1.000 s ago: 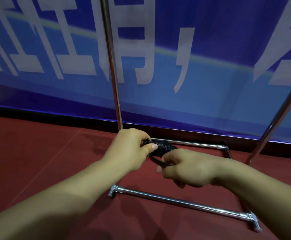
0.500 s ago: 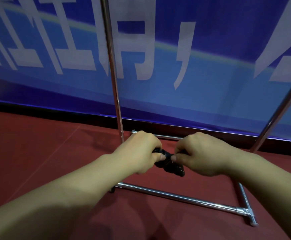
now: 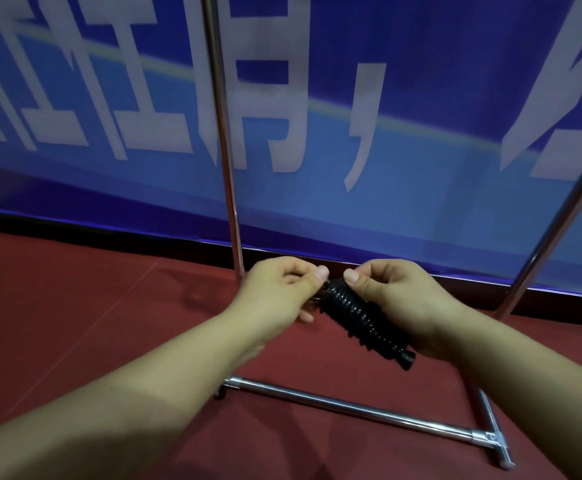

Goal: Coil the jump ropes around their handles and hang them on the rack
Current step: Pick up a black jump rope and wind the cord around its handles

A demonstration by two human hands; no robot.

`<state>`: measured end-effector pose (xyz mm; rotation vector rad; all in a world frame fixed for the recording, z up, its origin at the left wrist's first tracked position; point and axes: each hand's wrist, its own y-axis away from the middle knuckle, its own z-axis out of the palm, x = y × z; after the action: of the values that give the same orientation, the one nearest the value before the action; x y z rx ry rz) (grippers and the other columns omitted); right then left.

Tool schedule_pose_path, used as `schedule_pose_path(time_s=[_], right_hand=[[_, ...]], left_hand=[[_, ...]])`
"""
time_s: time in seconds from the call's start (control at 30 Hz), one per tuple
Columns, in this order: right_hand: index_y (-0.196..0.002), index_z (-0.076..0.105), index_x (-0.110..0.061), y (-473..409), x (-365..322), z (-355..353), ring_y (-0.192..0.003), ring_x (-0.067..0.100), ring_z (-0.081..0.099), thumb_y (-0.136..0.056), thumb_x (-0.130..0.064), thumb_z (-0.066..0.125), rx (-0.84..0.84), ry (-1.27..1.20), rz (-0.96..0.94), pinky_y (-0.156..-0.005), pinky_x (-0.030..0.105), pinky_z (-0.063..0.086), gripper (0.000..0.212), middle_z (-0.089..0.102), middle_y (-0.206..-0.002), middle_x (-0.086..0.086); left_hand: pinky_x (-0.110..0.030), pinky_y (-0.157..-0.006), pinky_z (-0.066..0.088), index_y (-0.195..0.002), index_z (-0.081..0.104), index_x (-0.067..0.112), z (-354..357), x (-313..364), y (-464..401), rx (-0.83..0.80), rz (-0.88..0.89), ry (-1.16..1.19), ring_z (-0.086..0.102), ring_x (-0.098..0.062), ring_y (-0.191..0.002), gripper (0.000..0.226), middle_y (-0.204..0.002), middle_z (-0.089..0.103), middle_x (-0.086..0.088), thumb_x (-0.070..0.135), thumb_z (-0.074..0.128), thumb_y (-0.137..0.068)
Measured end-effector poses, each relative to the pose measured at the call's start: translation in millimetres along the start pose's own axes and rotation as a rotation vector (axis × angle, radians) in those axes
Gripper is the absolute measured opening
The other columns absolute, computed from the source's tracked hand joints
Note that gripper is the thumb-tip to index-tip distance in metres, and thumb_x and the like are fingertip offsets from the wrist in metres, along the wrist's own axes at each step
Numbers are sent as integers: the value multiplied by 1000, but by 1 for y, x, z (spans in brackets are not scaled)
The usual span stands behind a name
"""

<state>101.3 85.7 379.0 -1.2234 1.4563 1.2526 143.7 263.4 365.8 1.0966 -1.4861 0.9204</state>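
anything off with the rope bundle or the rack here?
Nothing stands out. The black coiled jump rope looks tightly wound; right hand grips it, left hand pinches its end. Rack stands upright.

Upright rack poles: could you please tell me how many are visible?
2: the left upright pole stands behind the hands; the right upright pole slants at the frame's right edge.

Black ribbed coil noted on jump rope (image 3: 359,317); rack (image 3: 225,168) seen chrome-silver; floor (image 3: 75,306) dark red; banner (image 3: 421,150) blue, lettered white.
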Motion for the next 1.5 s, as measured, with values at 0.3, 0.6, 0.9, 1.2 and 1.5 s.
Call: schedule_pose_path(time_s=[0.3, 0.6, 0.9, 1.2, 1.5], right_hand=[[-76, 72, -14, -13, -8, 31, -65, 20, 70, -89, -35, 71, 417, 129, -262, -64, 38, 58, 25, 73, -68, 2], [-70, 74, -11, 0, -32, 25, -60, 17, 63, -80, -41, 76, -37, 53, -139, -61, 33, 55, 32, 74, -75, 6], [-77, 72, -13, 8, -43, 12, -48, 10, 36, -83, -38, 64, -360, -46, -9, -52, 24, 35, 27, 52, -66, 2], [-60, 66, -23, 13, -52, 1, -33, 1, 23, -79, -42, 64, -411, -180, 217, -37, 16, 24, 27, 32, -47, -6], [-98, 70, -10, 10, -47, 2, -55, 6, 53, -71, -17, 75, -253, -347, 273, -53, 19, 49, 28, 58, -73, 1]], left_hand=[[-38, -90, 54, -102, 75, 20, 18, 23, 11, -77, -296, 426, 75, -15, -84, 58, -93, 79, -1, 60, 32, -102], [-31, -66, 44, -79, 77, 29, -7, 19, 9, -86, -248, 249, 57, -18, -64, 78, -73, 67, -2, 88, 27, -82], [-29, -57, 45, -71, 68, 23, -21, 27, 21, -291, -162, 199, 55, -15, -58, 62, -76, 60, -3, 84, 70, -63], [-27, -48, 45, -108, 62, 7, -21, 28, 24, -319, -103, 230, 54, -17, -50, 53, -67, 57, -5, 39, 82, -70], [-33, -73, 60, -106, 72, 7, -20, 26, 21, -191, -107, 303, 74, -25, -84, 52, -91, 76, -4, 28, 91, -62]])
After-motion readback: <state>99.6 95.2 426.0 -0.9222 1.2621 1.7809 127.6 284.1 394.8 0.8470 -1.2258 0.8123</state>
